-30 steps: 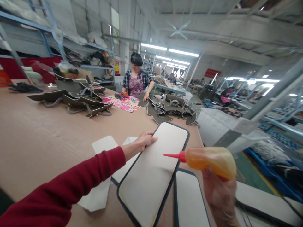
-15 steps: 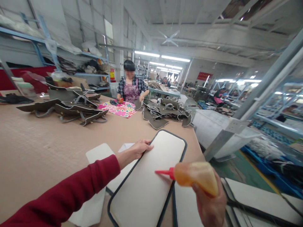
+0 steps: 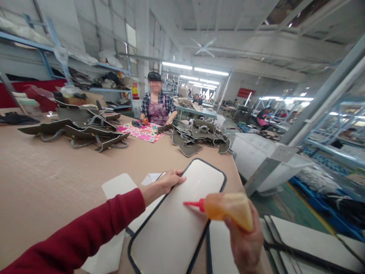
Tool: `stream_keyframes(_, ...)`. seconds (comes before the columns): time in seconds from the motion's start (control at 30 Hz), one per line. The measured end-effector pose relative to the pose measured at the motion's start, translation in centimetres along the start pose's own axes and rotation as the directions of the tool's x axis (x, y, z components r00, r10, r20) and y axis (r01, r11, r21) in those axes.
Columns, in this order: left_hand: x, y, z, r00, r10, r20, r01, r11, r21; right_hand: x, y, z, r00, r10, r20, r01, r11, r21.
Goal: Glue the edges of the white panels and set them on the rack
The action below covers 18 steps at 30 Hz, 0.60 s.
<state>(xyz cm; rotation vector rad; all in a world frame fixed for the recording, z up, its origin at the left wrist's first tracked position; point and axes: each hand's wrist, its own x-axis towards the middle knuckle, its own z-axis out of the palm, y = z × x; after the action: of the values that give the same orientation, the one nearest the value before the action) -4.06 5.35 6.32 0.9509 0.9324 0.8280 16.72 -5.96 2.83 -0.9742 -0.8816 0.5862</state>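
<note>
My left hand (image 3: 171, 180) grips the far left edge of a white panel (image 3: 173, 224) with dark rounded edging, its thumb lying on the white face. In my right hand (image 3: 246, 239) is a squeeze bottle (image 3: 226, 208) of amber liquid, tipped over so that its red nozzle points left across the panel. The nozzle tip is close over the middle of the white face; whether it touches I cannot tell. Beneath the panel and to its left are white sheets (image 3: 116, 186). Part of another edged panel (image 3: 221, 247) shows below the bottle.
Dark olive pieces with grey handles (image 3: 76, 133) lie on the brown table (image 3: 57, 171), with another pile (image 3: 199, 135) farther right. A co-worker (image 3: 156, 102) stands behind a floral cloth (image 3: 142, 132). At right are a white bin (image 3: 251, 152), a metal post (image 3: 265, 171) and stacked panels (image 3: 310, 238).
My right hand and the bottle have shifted slightly left and up over the panel. My left hand keeps its grip. The co-worker's hand at the dark piece has lowered.
</note>
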Motion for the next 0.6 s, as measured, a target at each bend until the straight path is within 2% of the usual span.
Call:
stream_keyframes(0.03, 0.0, -0.1, -0.2, 1.0, -0.001, -0.015, 0.001, 1.0, 0.003, -1.6, 0.2, -0.1, 0.993, 0.094, 0.075, -0.091, 0.995, -0.04)
stream_keyframes(0.07, 0.0, -0.1, -0.3, 1.0, 0.004, -0.026, -0.003, 1.0, 0.008, -2.8, 0.3, -0.2, 0.987, 0.14, 0.076, -0.135, 0.989, -0.068)
stream_keyframes(0.13, -0.3, -0.3, -0.6, 1.0, 0.014, -0.025, -0.013, 1.0, 0.028, -3.3, -0.1, -0.4, 0.989, 0.14, 0.046, -0.136, 0.987, -0.081)
stream_keyframes(0.2, -0.6, -0.2, -0.7, 1.0, 0.015, 0.009, -0.015, 0.999, 0.048, -1.3, -0.9, -0.4, 1.0, 0.023, -0.019, -0.025, 0.997, -0.077)
stream_keyframes(0.27, -0.8, 0.0, -0.8, 0.999, 0.01, 0.051, -0.012, 0.999, 0.048, 1.6, -1.5, -0.6, 0.981, -0.153, -0.118, 0.148, 0.988, -0.054)
stream_keyframes(0.33, -0.6, 0.1, -0.9, 0.998, 0.013, 0.065, -0.016, 0.999, 0.036, 2.8, -1.7, -1.0, 0.97, -0.174, -0.169, 0.176, 0.984, -0.002)
stream_keyframes(0.4, -0.1, 0.1, -1.3, 0.999, 0.016, 0.042, -0.017, 0.999, 0.029, 1.5, -1.3, -1.5, 0.99, -0.034, -0.137, 0.039, 0.999, 0.032)
stream_keyframes(0.43, 0.2, 0.1, -1.5, 1.0, 0.016, 0.027, -0.017, 0.999, 0.027, 0.2, -1.0, -1.7, 0.995, 0.072, -0.072, -0.07, 0.997, 0.038)
stream_keyframes(0.5, 0.5, -0.2, -1.9, 1.0, 0.02, 0.012, -0.02, 1.0, 0.024, -2.4, -0.6, -2.0, 0.982, 0.187, -0.011, -0.187, 0.982, -0.012)
stream_keyframes(0.57, 0.5, -0.4, -2.1, 1.0, 0.022, 0.021, -0.022, 0.999, 0.026, -3.2, -0.8, -1.9, 0.98, 0.199, -0.013, -0.199, 0.979, -0.052)
stream_keyframes(0.6, 0.4, -0.5, -2.1, 0.999, 0.017, 0.031, -0.018, 0.999, 0.03, -2.6, -1.1, -1.7, 0.986, 0.163, -0.031, -0.164, 0.985, -0.052)
